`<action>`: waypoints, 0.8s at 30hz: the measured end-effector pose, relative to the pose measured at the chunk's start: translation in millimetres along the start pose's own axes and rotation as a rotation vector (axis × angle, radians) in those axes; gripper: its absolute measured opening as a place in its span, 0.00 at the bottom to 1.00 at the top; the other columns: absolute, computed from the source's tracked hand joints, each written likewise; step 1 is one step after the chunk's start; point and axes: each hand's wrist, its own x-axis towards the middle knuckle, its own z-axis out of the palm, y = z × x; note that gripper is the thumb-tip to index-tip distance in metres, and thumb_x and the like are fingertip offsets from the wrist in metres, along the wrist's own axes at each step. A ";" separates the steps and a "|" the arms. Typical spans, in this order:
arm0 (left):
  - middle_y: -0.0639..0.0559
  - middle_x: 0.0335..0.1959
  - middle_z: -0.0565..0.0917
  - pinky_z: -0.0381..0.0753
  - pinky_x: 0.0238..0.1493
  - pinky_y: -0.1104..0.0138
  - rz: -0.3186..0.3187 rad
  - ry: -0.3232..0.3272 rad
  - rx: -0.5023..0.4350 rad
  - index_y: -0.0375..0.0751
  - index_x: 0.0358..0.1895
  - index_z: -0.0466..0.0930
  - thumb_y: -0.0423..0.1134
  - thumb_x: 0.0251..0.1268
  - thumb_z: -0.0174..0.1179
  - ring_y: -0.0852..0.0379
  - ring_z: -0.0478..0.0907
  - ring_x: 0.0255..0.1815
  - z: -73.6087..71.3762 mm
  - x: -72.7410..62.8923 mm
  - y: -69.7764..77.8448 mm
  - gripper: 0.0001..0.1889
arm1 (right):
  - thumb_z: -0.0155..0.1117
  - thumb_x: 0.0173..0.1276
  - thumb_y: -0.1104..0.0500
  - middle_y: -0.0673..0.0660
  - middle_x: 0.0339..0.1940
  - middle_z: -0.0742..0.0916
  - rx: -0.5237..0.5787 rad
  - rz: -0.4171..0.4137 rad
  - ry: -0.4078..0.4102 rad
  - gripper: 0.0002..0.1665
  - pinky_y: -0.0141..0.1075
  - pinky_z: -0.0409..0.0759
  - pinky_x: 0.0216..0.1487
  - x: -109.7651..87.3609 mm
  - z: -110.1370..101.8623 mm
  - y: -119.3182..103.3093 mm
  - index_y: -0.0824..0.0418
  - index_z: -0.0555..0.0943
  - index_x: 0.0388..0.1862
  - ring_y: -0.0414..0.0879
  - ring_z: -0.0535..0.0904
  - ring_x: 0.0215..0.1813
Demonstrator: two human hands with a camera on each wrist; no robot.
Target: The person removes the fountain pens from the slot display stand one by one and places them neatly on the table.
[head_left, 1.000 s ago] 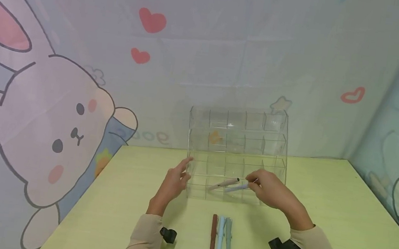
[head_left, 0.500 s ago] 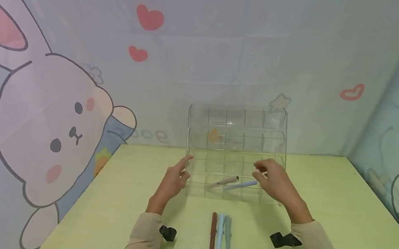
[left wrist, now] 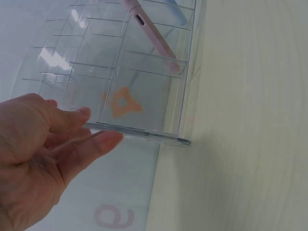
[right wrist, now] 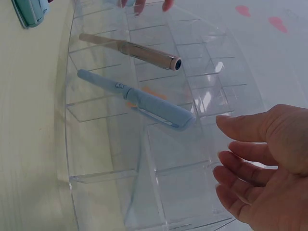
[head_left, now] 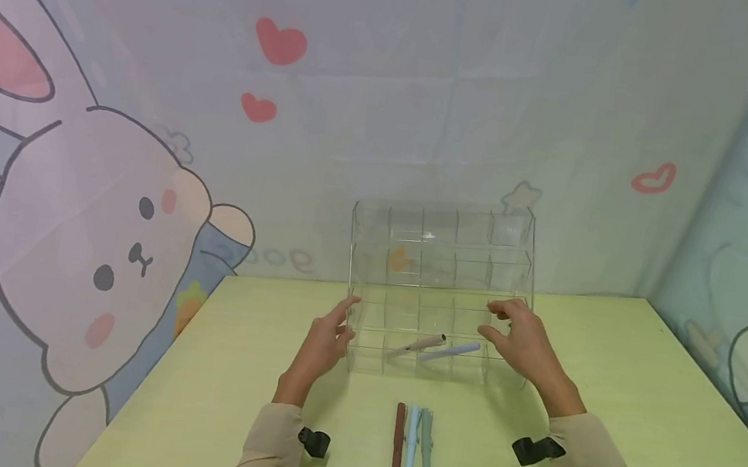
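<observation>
The relaxed right hand (head_left: 528, 348) has released the lilac pen (head_left: 450, 351), leaving it in the rack (head_left: 437, 315) the left hand (head_left: 323, 346) pinches.

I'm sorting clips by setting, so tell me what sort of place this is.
Probably a tabletop recording setup, though little else of the surroundings shows: a creased cartoon backdrop behind a yellow-green table, and black wrist cameras on the person.
</observation>
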 end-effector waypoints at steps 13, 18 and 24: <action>0.17 0.66 0.65 0.84 0.41 0.56 0.009 0.002 0.003 0.47 0.74 0.64 0.21 0.69 0.57 0.28 0.75 0.59 0.6 0.8 -1.4 0.33 | 0.69 0.68 0.63 0.69 0.52 0.82 0.005 -0.001 -0.005 0.24 0.55 0.78 0.50 0.4 4.1 3.3 0.74 0.77 0.59 0.63 0.79 0.52; 0.18 0.66 0.65 0.84 0.41 0.55 0.010 0.005 0.002 0.47 0.74 0.64 0.21 0.69 0.56 0.28 0.75 0.59 0.3 0.7 -1.0 0.33 | 0.70 0.68 0.59 0.67 0.54 0.82 0.035 0.017 -0.073 0.24 0.56 0.77 0.51 -0.4 6.5 4.1 0.71 0.78 0.59 0.62 0.79 0.53; 0.17 0.66 0.65 0.84 0.41 0.57 0.000 0.001 0.011 0.48 0.74 0.64 0.22 0.70 0.56 0.29 0.76 0.60 0.7 0.0 -0.7 0.32 | 0.71 0.67 0.58 0.64 0.53 0.84 0.063 0.005 -0.132 0.25 0.55 0.77 0.52 -1.9 15.5 8.1 0.69 0.78 0.58 0.61 0.79 0.54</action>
